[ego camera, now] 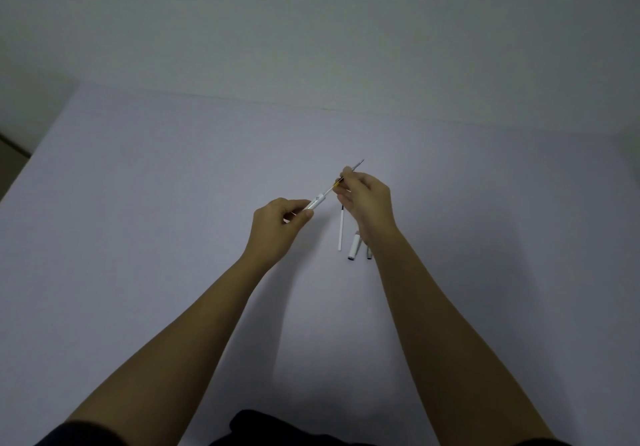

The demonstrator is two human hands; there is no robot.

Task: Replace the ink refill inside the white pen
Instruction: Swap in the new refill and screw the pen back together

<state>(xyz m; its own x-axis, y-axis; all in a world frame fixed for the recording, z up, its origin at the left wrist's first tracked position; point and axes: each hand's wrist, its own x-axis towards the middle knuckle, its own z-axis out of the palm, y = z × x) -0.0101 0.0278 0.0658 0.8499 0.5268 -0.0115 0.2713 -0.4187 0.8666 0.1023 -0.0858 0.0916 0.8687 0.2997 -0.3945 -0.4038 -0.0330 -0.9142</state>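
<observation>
Spare refill and cap pieces lie on table beside right wrist. White pen barrel clamped in left hand fingers. Refill pinched by right hand fingers (tip pointing away); barrel to be kept steady, refill kept in line with barrel.

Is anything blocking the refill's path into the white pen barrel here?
Nothing visible. The right hand holds the refill in line with the barrel in the left hand; spare parts lie below on the table.
</observation>
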